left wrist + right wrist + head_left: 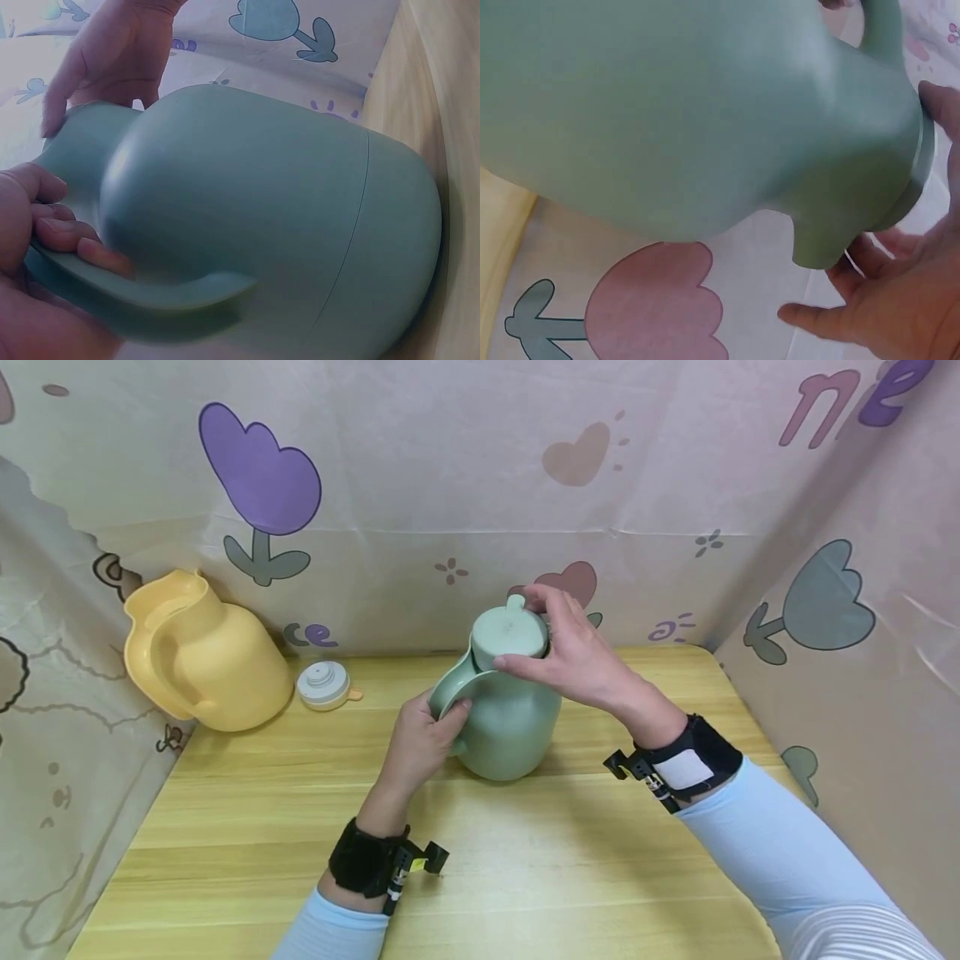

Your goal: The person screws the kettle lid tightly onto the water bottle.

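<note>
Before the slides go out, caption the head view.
Left grip on the handle of a green jug, right grip on its lid; yellow jug and loose lid to the left.

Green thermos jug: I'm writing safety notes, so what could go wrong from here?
The green lid, held by the right hand atop the green thermos jug, might slip or sit crooked. If the left hand loosens on the handle, the jug could twist or tip, as the right hand grips high up.
</note>
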A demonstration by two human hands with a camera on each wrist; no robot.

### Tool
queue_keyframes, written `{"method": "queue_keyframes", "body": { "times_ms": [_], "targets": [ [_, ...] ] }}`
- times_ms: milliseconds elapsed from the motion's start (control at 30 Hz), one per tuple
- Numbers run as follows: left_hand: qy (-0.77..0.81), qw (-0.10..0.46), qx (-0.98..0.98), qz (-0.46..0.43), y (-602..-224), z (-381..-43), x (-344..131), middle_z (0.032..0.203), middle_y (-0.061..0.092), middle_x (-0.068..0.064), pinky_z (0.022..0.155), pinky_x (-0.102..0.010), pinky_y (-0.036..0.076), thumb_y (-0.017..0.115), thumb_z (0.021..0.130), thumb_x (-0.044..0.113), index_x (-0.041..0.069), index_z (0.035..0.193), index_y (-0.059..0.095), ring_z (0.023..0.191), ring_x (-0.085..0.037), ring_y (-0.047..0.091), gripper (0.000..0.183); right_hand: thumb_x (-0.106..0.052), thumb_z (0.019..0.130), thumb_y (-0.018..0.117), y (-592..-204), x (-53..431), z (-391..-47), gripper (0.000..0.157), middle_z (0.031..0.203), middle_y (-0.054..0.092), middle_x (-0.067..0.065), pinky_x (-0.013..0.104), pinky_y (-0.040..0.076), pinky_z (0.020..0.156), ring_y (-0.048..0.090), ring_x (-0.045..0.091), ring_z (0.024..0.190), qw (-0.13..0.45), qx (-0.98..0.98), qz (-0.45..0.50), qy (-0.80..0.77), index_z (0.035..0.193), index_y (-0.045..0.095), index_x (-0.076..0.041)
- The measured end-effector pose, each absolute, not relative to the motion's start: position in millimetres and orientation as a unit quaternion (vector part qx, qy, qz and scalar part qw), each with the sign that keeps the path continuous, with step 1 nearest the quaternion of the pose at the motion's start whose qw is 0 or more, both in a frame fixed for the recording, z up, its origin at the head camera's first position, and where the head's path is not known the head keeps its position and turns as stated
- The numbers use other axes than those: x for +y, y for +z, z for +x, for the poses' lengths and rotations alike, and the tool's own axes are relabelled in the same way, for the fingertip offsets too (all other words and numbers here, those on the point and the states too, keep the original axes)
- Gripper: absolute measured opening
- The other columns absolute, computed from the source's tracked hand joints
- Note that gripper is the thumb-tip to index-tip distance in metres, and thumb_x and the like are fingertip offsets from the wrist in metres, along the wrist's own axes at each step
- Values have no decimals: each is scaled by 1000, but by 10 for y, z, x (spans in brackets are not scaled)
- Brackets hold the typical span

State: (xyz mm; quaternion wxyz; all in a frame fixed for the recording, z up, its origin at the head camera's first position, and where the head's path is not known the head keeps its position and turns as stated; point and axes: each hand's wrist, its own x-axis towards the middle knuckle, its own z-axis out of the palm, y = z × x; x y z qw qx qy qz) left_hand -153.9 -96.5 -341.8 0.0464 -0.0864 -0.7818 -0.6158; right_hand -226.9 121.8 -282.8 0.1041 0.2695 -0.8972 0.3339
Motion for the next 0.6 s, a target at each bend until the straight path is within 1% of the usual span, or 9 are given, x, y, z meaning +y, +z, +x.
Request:
{"method": "queue_keyframes", "body": {
  "times_ms": [100, 200, 300, 467, 533, 600],
  "targets": [
    [-615, 46, -783, -86, -3422, -1545, -968, 95, 62, -15, 87, -52, 51, 62, 94, 19, 2, 99, 65, 95, -24, 57, 18, -63, 71, 74, -2848, 1194, -2275, 96, 130, 42, 11, 49, 39, 93, 38, 26, 117, 123, -902, 259, 323, 141, 33, -11],
    [-616, 46, -782, -88, -3425, -1549, -969, 95, 62, -15, 88, -52, 51, 61, 94, 18, 2, 99, 65, 94, -24, 56, 18, -65, 71, 73, -2855, 1198, -2273, 99, 129, 43, 12, 49, 38, 93, 38, 27, 117, 125, -906, 252, 315, 141, 32, -8],
    [-618, 47, -780, -91, -3426, -1549, -970, 97, 63, -16, 88, -53, 51, 61, 94, 17, 1, 101, 66, 95, -24, 57, 18, -62, 73, 73, -2842, 1229, -2257, 97, 130, 43, 11, 50, 37, 96, 37, 26, 118, 115, -908, 254, 312, 142, 30, -9],
    [-620, 46, -778, -92, -3423, -1544, -972, 101, 64, -15, 90, -54, 50, 61, 94, 18, 2, 104, 66, 99, -24, 58, 19, -50, 78, 73, -2813, 1275, -2228, 90, 131, 44, 9, 53, 36, 98, 38, 27, 119, 101, -907, 272, 305, 145, 26, -11],
    [-621, 45, -777, -91, -3421, -1541, -974, 103, 65, -15, 90, -54, 50, 61, 94, 18, 2, 105, 66, 100, -25, 58, 20, -49, 78, 73, -2812, 1277, -2224, 89, 130, 45, 9, 54, 36, 97, 39, 27, 117, 104, -907, 276, 301, 144, 27, -11],
    [-621, 44, -777, -90, -3421, -1541, -976, 103, 65, -15, 90, -54, 50, 61, 94, 18, 2, 106, 66, 101, -25, 58, 20, -52, 77, 73, -2820, 1276, -2224, 90, 128, 46, 11, 53, 37, 95, 40, 28, 116, 114, -907, 275, 297, 143, 29, -10]
  ]
}}
